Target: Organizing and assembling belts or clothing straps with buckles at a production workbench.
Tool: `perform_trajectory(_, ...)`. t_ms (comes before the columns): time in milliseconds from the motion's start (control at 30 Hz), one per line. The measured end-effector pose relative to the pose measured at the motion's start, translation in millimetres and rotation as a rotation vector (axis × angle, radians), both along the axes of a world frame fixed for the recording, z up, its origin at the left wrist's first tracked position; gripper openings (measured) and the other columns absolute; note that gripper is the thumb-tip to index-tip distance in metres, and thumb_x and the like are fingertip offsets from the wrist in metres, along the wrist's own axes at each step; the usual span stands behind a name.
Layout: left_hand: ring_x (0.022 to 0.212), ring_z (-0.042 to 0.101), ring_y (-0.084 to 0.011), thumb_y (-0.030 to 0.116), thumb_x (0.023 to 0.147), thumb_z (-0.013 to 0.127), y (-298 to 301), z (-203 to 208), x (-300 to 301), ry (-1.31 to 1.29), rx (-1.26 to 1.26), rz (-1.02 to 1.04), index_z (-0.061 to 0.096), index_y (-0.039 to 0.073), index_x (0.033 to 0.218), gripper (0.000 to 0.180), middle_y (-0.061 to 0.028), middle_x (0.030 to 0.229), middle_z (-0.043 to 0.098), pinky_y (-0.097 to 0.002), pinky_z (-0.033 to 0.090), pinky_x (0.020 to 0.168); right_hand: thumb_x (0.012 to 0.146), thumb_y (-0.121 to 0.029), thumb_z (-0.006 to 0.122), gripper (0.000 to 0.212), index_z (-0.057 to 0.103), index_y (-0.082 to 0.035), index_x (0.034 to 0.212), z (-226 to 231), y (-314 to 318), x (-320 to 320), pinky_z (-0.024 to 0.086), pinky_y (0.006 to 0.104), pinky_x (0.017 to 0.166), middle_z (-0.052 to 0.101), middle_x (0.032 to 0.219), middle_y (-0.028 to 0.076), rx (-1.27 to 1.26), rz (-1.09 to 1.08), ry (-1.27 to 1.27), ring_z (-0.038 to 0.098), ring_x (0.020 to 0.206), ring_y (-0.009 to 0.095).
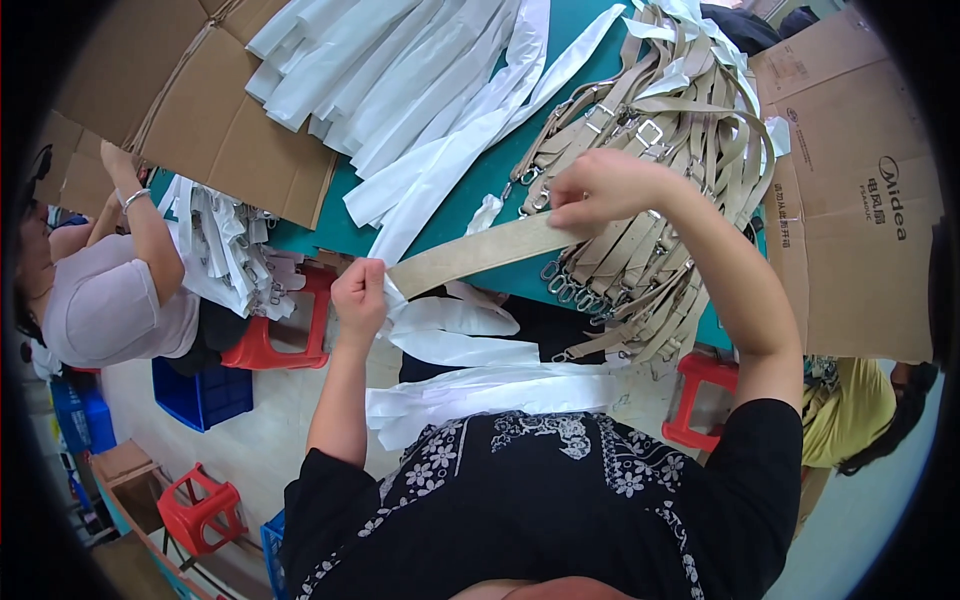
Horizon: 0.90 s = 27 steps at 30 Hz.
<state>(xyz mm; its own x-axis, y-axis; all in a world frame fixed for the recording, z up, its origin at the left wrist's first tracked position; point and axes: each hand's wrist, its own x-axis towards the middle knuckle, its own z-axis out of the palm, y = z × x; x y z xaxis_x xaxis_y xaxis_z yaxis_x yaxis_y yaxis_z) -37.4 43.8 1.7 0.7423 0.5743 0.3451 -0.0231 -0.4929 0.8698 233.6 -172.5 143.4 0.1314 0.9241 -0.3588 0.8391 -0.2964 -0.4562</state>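
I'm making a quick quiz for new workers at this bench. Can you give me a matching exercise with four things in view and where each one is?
Things:
1. beige strap
2. pile of beige straps
3. white sleeves
4. red stool

Places:
A. heaped on the green table, right
B. on the floor, lower left
C. stretched between both hands
D. spread across the table top, centre

Pairs: 1-C, 2-A, 3-D, 4-B

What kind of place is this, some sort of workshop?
Probably a small factory or packing workshop for bag straps. A big pile of beige straps with metal clasps and white sleeves cover a green worktable, beside flattened cardboard boxes, while another person works nearby.
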Motion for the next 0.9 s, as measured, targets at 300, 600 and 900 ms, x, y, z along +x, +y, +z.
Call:
perform_trajectory(300, 0.060, 0.049, -0.0061, 0.021, 0.093, 0.053, -27.1, 19.6, 12.2, -0.082, -0.179, -0.072, 0.064, -0.001, 0.080, 0.027, -0.0022, 0.068, 0.060, -0.0208, 0.039, 0.054, 0.073, -0.020, 0.060, 0.017, 0.062, -0.003, 0.070, 85.9, 15.2, -53.9, 0.046, 0.0349, 0.057, 0.058, 0.060, 0.011, 0.143, 0.034, -0.255, 0.058, 0.057, 0.028)
perform_trajectory(600, 0.058, 0.047, -0.0053, 0.019, 0.093, 0.052, -63.7, 46.8, 33.7, -0.196, -0.257, -0.092, 0.061, -0.001, 0.077, 0.028, 0.0001, 0.064, 0.056, -0.0209, 0.037, 0.051, 0.075, -0.027, 0.058, 0.025, 0.064, -0.003, 0.071, 53.4, 56.5, -97.2, 0.047, 0.0383, 0.058, 0.059, 0.061, 0.013, 0.236, 0.155, -0.268, 0.060, 0.061, 0.031)
perform_trajectory(900, 0.060, 0.045, -0.0052, 0.020, 0.093, 0.053, -52.4, 25.7, 23.4, -0.074, -0.248, -0.027, 0.062, -0.001, 0.079, 0.026, -0.0001, 0.065, 0.055, -0.0210, 0.036, 0.053, 0.084, -0.025, 0.059, 0.034, 0.054, -0.003, 0.109, 2.5, 29.1, -82.7, 0.048, 0.0331, 0.065, 0.065, 0.076, 0.012, 0.095, -0.163, 0.474, 0.064, 0.071, 0.023)
